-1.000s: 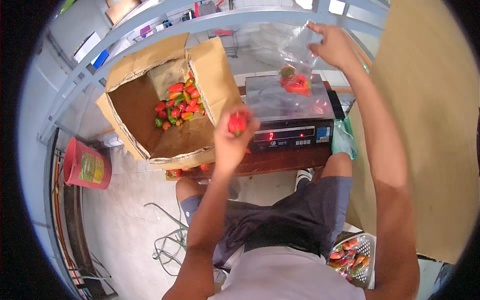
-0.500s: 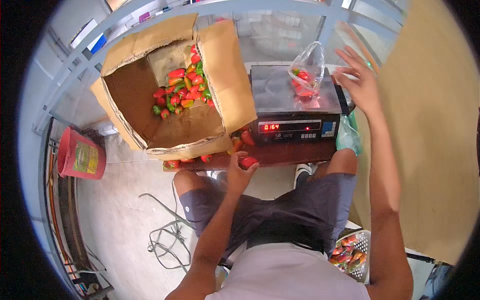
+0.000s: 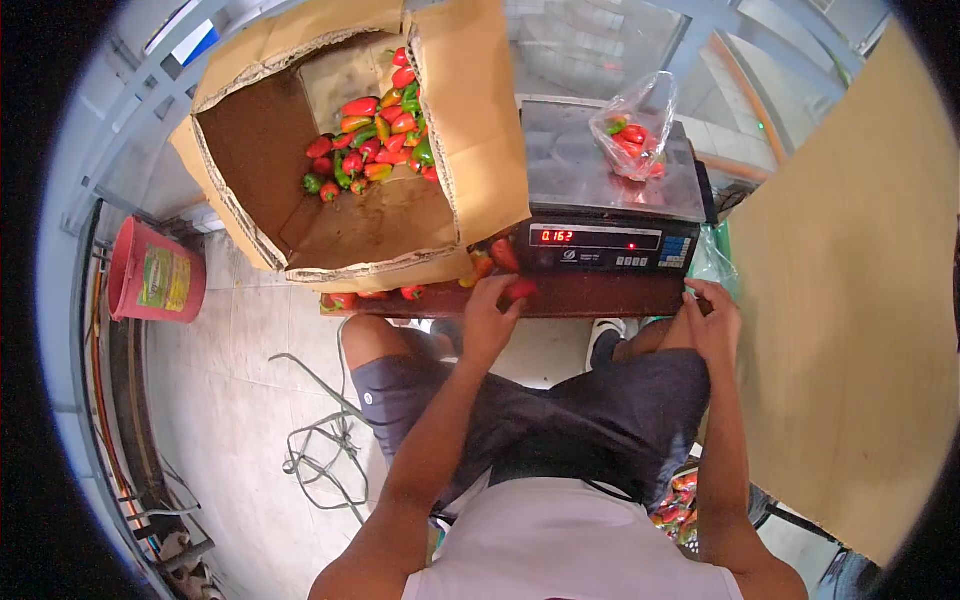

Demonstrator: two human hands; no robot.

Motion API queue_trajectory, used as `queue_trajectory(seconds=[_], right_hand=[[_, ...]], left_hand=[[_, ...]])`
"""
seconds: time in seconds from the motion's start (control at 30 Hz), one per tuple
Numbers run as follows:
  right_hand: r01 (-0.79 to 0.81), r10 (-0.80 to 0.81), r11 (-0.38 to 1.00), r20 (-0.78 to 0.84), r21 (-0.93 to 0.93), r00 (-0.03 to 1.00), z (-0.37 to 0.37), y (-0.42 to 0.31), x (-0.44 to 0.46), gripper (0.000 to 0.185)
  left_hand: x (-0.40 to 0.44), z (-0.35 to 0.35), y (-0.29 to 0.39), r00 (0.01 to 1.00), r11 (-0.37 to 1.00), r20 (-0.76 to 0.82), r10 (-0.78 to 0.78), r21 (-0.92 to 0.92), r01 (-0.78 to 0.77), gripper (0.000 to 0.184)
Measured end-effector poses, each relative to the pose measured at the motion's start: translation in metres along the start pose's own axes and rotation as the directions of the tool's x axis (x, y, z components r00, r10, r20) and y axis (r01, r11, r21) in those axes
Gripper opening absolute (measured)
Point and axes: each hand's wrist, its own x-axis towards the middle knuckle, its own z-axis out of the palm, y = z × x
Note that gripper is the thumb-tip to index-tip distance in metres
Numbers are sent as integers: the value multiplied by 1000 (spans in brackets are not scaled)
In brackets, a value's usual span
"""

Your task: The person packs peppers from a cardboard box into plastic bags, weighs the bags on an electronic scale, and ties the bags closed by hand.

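Note:
My left hand point(image 3: 490, 325) is closed round a red pepper point(image 3: 520, 290) at the front edge of the dark red bench point(image 3: 600, 297). Two more peppers point(image 3: 504, 255) lie just beyond it, beside the scale. On the metal pan of the digital scale point(image 3: 560, 180) stands a clear plastic bag point(image 3: 655, 105) with several red peppers and a green one inside. The scale's red display shows about 0.16. My right hand point(image 3: 715, 320) is near the scale's front right corner, fingertips pinched together; what they hold, if anything, is too small to name.
A large open cardboard box point(image 3: 480, 130) with red, green and orange peppers point(image 3: 375, 140) stands left of the scale. Green-tinted plastic bags point(image 3: 712, 258) hang at the scale's right. A wooden panel point(image 3: 850, 300), a red bucket point(image 3: 125, 270) and a basket of bagged peppers point(image 3: 680, 510) are around me.
My right hand has come down from beside the bag to the scale's front right corner, its fingers now closed. My left hand keeps the pepper. The display reading dropped slightly from 0.164.

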Motion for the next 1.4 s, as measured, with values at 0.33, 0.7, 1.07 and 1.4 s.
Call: queue_trajectory(seconds=[0.33,0.7,1.07,1.4], right_hand=[[0,0,1000,8,15,1000,3,1,3,22],[84,-84,995,0,-48,996,3,2,4,21],[17,-17,1000,18,-26,1000,4,-2,3,22],[-18,15,967,14,256,1000,15,13,14,44]], left_hand=[[2,-3,3,991,989,56,-125,-70,128,41],[2,-1,-2,982,976,56,-178,-115,184,36],[3,-5,3,986,981,63,-155,-106,161,35],[153,-22,178,885,901,-245,396,-84,-426,27]])
